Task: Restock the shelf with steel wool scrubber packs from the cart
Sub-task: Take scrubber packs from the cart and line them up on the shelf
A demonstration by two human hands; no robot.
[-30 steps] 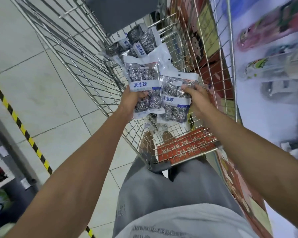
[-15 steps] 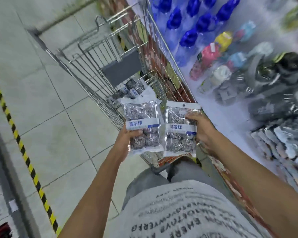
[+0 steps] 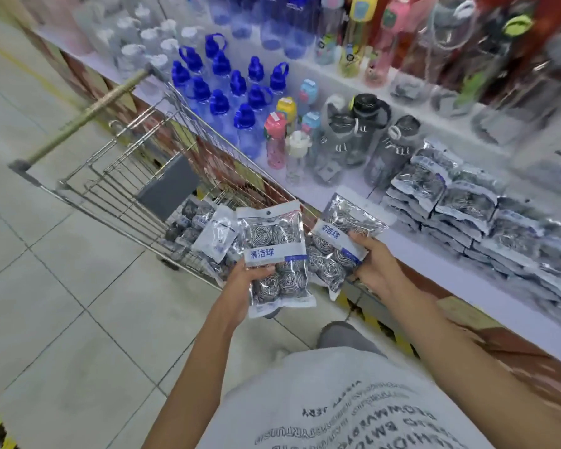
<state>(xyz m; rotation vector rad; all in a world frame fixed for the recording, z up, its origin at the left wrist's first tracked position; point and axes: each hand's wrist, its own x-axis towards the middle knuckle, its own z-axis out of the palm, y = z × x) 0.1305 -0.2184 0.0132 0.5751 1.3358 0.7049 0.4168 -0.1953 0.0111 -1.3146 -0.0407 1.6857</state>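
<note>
My left hand (image 3: pixel 247 280) grips a clear pack of steel wool scrubbers (image 3: pixel 274 251) with a blue and white label, held upright over the cart's near end. My right hand (image 3: pixel 374 265) grips a second pack (image 3: pixel 340 234), tilted toward the white shelf (image 3: pixel 434 254). More packs (image 3: pixel 204 228) lie in the wire cart (image 3: pixel 120 176) to the left. Stacks of the same packs (image 3: pixel 460 202) sit on the shelf at the right, a short way beyond my right hand.
Blue-capped bottles (image 3: pixel 227 92), colourful bottles (image 3: pixel 279 134) and dark jugs (image 3: pixel 353 134) stand further back on the shelf. Higher shelves hold more bottles. The cart handle (image 3: pixel 88 115) points away to the left. Tiled floor (image 3: pixel 62 303) lies on the left, with yellow-black tape at its edge.
The view has swung up and right from the cart toward the shelf. Both hands carried their packs out of the cart, and the right pack now tilts toward the shelf stacks.
</note>
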